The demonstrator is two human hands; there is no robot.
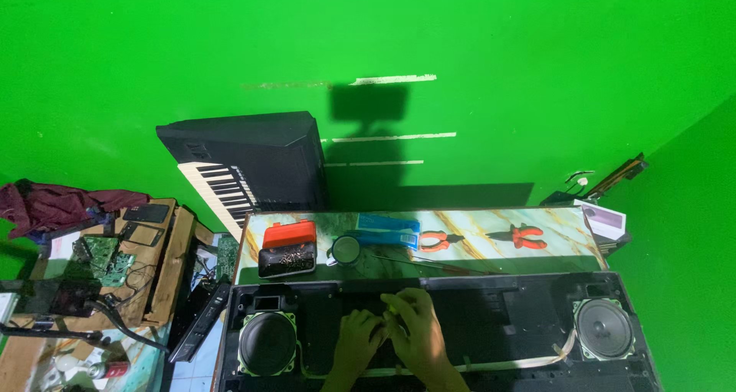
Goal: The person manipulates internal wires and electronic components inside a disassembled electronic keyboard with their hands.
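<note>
Here, in the head view, I see the opened keyboard case [460,315] lying on the table, its inner side up, both speakers [267,343] seated. My left hand [357,343] and right hand [414,331] meet at its middle, fingers [399,304] curled onto something small and yellowish; whether they grip it, I cannot tell. Pliers [438,241] lie unused beyond.

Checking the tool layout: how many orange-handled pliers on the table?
2. One pair of pliers lies right of the blue box; the other pair lies further right on the marbled tabletop. Others may be hidden.
</note>
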